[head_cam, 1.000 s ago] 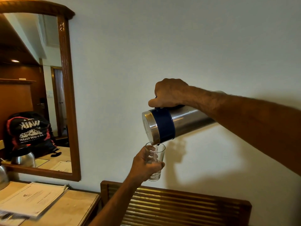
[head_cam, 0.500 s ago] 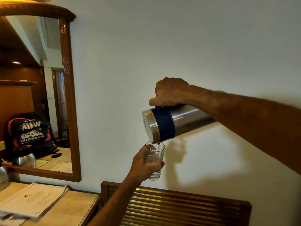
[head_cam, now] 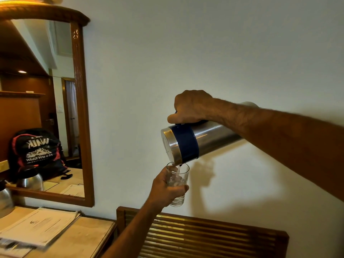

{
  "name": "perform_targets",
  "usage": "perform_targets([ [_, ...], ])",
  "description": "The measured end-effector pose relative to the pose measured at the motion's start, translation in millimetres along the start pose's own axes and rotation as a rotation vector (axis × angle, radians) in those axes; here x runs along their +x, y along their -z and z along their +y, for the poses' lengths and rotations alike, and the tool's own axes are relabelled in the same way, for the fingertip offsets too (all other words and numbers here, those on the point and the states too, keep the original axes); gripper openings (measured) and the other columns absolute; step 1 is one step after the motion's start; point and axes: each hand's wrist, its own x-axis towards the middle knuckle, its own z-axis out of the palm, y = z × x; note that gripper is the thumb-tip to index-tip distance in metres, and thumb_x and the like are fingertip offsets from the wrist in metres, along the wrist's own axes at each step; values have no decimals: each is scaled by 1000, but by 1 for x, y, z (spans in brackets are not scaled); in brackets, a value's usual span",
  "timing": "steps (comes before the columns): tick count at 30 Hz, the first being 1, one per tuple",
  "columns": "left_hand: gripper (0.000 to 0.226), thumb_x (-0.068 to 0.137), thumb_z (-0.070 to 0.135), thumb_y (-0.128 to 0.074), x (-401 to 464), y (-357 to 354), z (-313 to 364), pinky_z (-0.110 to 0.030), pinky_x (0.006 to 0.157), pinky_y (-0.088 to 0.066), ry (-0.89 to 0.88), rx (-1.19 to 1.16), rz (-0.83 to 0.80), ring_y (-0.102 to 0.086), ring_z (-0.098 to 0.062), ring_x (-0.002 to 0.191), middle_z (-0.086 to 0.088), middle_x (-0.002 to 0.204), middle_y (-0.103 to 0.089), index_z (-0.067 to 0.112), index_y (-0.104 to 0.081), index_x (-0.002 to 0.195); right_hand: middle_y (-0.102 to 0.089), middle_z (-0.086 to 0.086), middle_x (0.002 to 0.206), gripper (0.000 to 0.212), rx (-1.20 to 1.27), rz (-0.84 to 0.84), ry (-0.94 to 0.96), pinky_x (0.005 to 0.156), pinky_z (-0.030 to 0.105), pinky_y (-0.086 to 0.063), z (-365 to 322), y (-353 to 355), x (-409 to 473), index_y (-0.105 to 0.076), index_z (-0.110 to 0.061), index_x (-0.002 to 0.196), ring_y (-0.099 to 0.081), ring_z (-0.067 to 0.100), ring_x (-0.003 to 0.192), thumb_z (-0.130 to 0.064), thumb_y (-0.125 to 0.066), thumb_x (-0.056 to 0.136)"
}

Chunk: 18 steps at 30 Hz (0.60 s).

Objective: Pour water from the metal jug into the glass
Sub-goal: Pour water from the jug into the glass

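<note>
Held in mid-air in front of the bare wall (head_cam: 204,53), with open room above and to both sides. Right hand (head_cam: 191,107) clenched over the handle on top of the metal jug (head_cam: 195,142), tipped almost flat with its lidded, blue-banded end pointing left and down. Just below its lip, the glass (head_cam: 177,183), upright, wrapped by the left hand (head_cam: 164,190), thumb across the front; thin stream of water falling inside, some water at the bottom. Directly underneath, the top rail of a slatted wooden rack (head_cam: 204,229), a clear gap away from the glass. To the left, a desk (head_cam: 89,237), its right edge beside the rack, carrying papers (head_cam: 41,226) and a steel pot (head_cam: 5,200) at the far-left edge. Wood-framed mirror (head_cam: 81,108) on the wall above the desk, well apart from both hands.
</note>
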Motion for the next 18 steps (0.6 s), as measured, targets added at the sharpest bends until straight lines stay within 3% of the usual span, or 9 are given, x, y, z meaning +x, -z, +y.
perform_targets([
  [8,57,63,29,-84,0,2,-2,-37,82,-63,-12,-13,5,-69,-25,98,-1,110,-69,36,-57,112,-49,-5,46,40,9,-11,-5,47,28,-33,0,-7,0,-48,-21,50,-48,15,45,-58,-52,65],
  [13,52,64,29,-83,1,2,-2,-27,73,-62,-25,-17,2,-71,-23,94,0,105,-70,38,-58,110,-49,-5,47,40,28,-14,-26,47,28,-32,3,-8,-2,-46,-21,49,-47,16,45,-58,-53,65],
  [18,52,62,32,-83,2,3,-4,-27,71,-63,-32,-2,0,-71,-22,91,2,101,-70,41,-59,106,-49,-4,46,41,55,-22,-48,47,28,-32,7,-8,-4,-46,-20,48,-47,16,45,-58,-52,64],
])
